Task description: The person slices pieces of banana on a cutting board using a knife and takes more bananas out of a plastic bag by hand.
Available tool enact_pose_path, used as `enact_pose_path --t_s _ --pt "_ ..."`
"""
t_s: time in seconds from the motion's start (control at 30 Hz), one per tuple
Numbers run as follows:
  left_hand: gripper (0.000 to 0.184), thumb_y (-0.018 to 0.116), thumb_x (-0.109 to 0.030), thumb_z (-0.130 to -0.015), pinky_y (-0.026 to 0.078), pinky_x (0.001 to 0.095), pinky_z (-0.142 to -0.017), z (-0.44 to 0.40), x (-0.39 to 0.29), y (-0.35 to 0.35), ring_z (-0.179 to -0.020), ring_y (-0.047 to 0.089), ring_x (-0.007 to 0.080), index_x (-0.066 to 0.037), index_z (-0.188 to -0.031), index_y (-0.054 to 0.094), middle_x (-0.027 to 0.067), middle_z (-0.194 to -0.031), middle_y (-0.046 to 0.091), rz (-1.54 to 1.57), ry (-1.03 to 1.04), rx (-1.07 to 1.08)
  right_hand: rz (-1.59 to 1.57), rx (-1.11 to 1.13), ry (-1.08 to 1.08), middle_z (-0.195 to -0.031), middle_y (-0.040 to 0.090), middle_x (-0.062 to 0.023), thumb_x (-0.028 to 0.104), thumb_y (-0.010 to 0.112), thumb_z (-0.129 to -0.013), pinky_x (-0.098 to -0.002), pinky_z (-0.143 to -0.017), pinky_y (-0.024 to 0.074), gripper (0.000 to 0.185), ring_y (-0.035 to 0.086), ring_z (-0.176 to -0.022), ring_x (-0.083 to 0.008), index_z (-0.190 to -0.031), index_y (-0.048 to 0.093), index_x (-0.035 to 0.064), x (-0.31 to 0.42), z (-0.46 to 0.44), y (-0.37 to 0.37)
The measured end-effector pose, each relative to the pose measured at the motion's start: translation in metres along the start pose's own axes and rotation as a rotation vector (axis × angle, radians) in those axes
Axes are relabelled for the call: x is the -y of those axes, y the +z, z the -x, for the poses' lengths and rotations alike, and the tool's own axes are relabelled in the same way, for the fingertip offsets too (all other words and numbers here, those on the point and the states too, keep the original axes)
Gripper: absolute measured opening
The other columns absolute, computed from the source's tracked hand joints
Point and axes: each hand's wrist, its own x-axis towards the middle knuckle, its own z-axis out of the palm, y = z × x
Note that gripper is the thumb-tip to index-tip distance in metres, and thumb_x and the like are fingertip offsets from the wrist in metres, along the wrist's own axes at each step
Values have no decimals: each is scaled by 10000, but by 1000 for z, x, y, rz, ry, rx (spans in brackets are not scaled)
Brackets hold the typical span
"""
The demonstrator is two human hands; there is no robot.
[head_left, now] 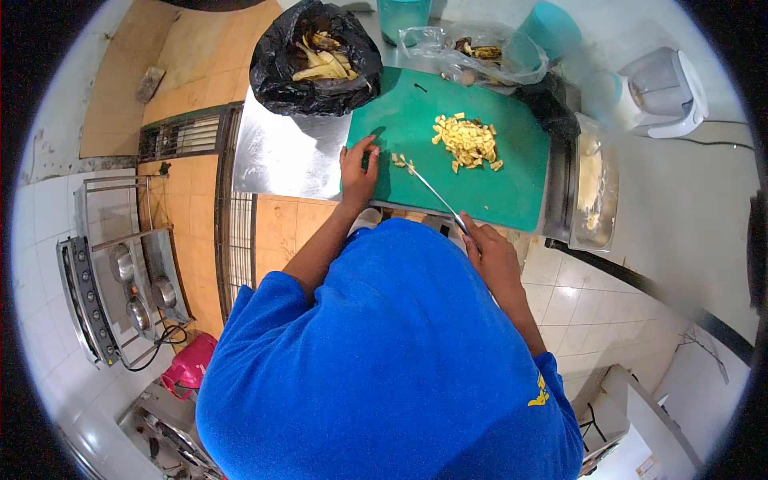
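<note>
My right hand (490, 254) is wrapped round the handle of a knife (433, 190). Its blade slants up and left across the green cutting board (480, 200), and the tip touches a few small chopped pieces (402, 162). On the left edge of the board rests my left hand (359, 170), its fingers apart and holding nothing, a little left of those pieces. A heap of diced yellow banana-like pieces (468, 142) lies farther back on the board, right of the knife tip.
Behind the board stand a black plastic bag (272, 76) with yellow peels (324, 64) and a clear bag (512, 68) of darker scraps. A metal tray (594, 216) sits to the right, near a white appliance (660, 88). A gas stove (86, 300) is at far left.
</note>
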Motion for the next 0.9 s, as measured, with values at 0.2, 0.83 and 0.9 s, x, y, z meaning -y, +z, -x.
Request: enact_pose_path --t_s 0.2,0.83,0.9 --pt "278 582 -158 -949 250 532 -1115 -1 -3 0 -999 629 229 -110 -1222 604 44 -1004 683 -15 -22 10 -6 11 -9 -891 626 -123 200 571 -961 -426 -699 528 456 644 -774 -304 -1411 513 245 8 1 -2" --pt "270 583 -160 -944 331 546 -1067 0 -3 0 -935 655 308 -87 -1202 605 104 -955 705 -2 65 -81 33 79 13 -1138 631 -178 241 544 -955 -464 -726 571 496 675 -864 -363 -1441 445 250 4 1 3" --pt "268 582 -160 -944 331 544 -1066 0 -3 0 -936 655 308 -87 -1201 605 103 -955 706 -1 68 -84 45 84 16 -1125 632 -176 239 544 -956 -464 -726 571 498 674 -859 -363 -1443 442 253 5 2 4"
